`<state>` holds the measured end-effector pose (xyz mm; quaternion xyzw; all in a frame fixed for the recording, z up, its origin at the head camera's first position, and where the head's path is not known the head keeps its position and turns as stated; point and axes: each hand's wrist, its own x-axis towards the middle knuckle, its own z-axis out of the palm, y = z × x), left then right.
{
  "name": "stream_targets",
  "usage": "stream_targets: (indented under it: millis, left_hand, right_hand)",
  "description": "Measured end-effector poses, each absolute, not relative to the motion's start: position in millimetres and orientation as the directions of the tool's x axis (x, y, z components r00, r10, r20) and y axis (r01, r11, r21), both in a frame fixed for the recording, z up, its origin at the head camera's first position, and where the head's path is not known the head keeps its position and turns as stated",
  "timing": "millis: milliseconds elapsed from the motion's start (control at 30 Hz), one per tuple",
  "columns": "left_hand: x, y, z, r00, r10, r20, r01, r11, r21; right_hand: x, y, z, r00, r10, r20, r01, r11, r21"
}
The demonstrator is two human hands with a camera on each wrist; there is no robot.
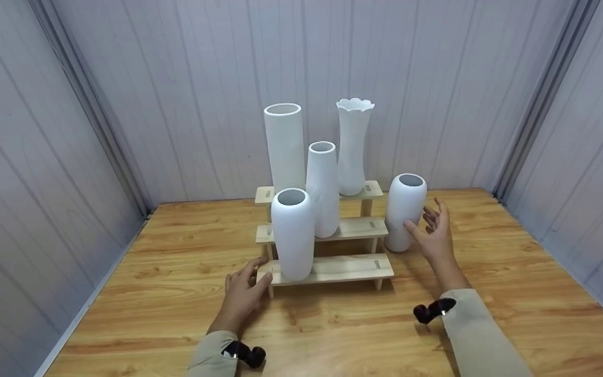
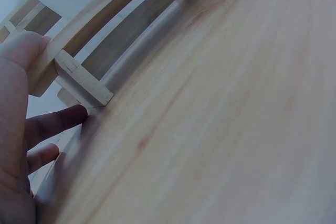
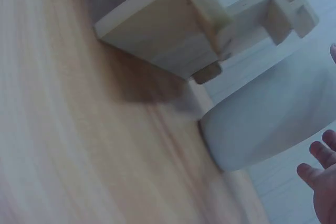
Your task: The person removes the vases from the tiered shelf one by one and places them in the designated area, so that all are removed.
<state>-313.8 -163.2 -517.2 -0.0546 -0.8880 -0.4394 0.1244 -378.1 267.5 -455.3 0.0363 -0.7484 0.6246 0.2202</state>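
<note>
On the table: rounded white ceramic vase [image 1: 404,211], upright, mouth at 12 o'clock.
Right hand [image 1: 434,235]: fingers spread, at the vase's 4 o'clock.
Left hand [image 1: 242,291]: relaxed, thumb touching stepped wooden stand [image 1: 333,268].

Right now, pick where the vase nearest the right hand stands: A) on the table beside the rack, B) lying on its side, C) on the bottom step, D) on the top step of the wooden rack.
A: the rounded white vase by the right hand stands upright on the wooden table, just right of the stepped wooden rack.
</note>
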Motion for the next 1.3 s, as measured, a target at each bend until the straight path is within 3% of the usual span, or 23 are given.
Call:
stream_targets:
  millis: [333,567,800,1300]
  left_hand:
    - [-315,-163,-516,-0.965,-0.012,0.263,0.2,0.615,0.762]
    - [-313,-162,-514,-0.973,-0.015,0.232,0.173,0.62,0.765]
    - [-315,-162,-514,-0.973,-0.018,0.229,0.169,0.619,0.767]
    - [-315,-163,-517,-0.974,-0.018,0.224,0.166,0.612,0.773]
  right_hand:
    - [-362,265,-434,-0.863,0.295,0.411,-0.331,0.283,-0.9]
    - [-351,250,-423,-0.836,0.28,0.472,-0.402,0.275,-0.874]
    - [-343,235,-414,-0.777,0.317,0.544,-0.412,0.396,-0.82]
    - [-317,190,-402,-0.84,0.157,0.519,-0.473,0.255,-0.843]
